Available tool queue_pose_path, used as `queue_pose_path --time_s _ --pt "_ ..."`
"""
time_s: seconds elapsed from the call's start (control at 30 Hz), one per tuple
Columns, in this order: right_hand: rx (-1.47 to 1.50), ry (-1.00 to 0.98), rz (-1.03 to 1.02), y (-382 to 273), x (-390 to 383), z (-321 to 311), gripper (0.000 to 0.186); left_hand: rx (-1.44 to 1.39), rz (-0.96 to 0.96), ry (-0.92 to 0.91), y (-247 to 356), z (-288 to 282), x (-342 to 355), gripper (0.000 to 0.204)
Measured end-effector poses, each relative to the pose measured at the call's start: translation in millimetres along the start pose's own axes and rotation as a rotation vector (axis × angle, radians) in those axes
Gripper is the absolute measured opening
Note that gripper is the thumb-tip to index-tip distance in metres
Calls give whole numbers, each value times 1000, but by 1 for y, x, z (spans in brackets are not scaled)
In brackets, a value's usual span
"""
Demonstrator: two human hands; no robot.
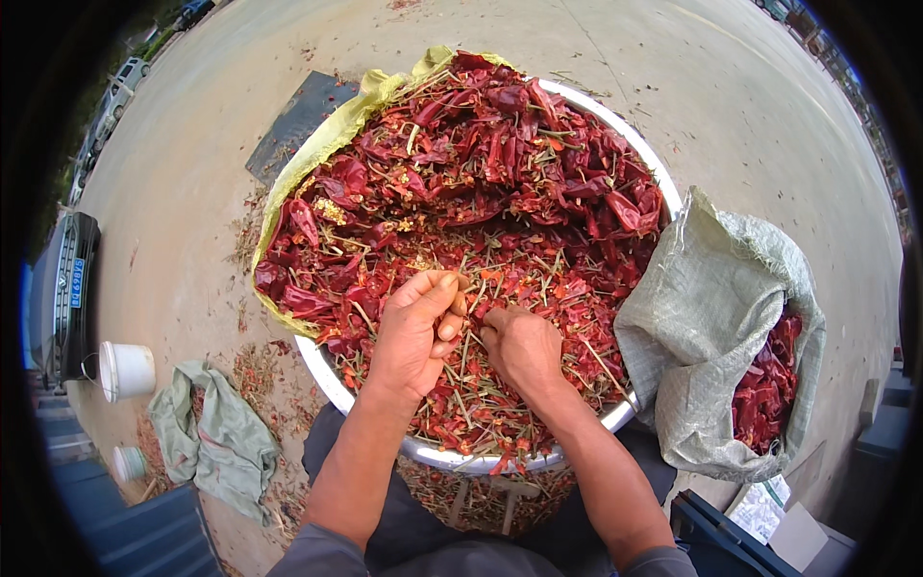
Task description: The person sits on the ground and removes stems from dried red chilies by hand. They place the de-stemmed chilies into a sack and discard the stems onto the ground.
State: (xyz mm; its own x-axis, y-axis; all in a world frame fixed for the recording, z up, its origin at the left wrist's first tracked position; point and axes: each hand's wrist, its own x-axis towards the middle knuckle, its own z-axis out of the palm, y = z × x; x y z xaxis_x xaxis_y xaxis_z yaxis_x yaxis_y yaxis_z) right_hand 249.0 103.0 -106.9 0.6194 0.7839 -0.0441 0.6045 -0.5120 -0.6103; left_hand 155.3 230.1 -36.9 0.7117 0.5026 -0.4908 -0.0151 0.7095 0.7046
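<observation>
Both hands are over a wide round basin (pixel 338 392) with a pale rim, heaped with dried red chili peppers (pixel 500 125). My left hand (pixel 415 327) is closed, thumb and fingers pinched together over the pile; whatever they grip is too small to name. Just right of it, my right hand (pixel 527 348) curls downward, its fingertips against stem pieces and pepper scraps (pixel 471 404). The fingertips are partly hidden, so I cannot make out what is in them. A yellow woven sack (pixel 322 144) lines the basin's far left side, under the peppers.
A grey-green woven sack (pixel 711 317) with red peppers in its mouth stands against the basin's right side. On the left lie a limp sack (pixel 216 433) and a white bucket (pixel 127 371). A dark flat sheet (pixel 298 125) lies behind. A parked car (pixel 67 288) stands far left.
</observation>
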Motion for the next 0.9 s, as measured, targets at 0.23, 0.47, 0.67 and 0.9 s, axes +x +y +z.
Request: queue_pose_path --time_s 0.23,0.47,0.67,0.9 --pt "601 12 185 -5 -2 -32 14 374 75 12 5 -1 -3 12" --pt "758 -41 41 -3 -11 -46 14 1044 413 -88 -11 7 -2 28" --pt "910 -185 110 3 -11 -60 22 1123 448 -153 -2 6 -5 23" --pt "383 88 -345 3 -9 -63 17 1165 305 -392 -9 -1 -10 13"
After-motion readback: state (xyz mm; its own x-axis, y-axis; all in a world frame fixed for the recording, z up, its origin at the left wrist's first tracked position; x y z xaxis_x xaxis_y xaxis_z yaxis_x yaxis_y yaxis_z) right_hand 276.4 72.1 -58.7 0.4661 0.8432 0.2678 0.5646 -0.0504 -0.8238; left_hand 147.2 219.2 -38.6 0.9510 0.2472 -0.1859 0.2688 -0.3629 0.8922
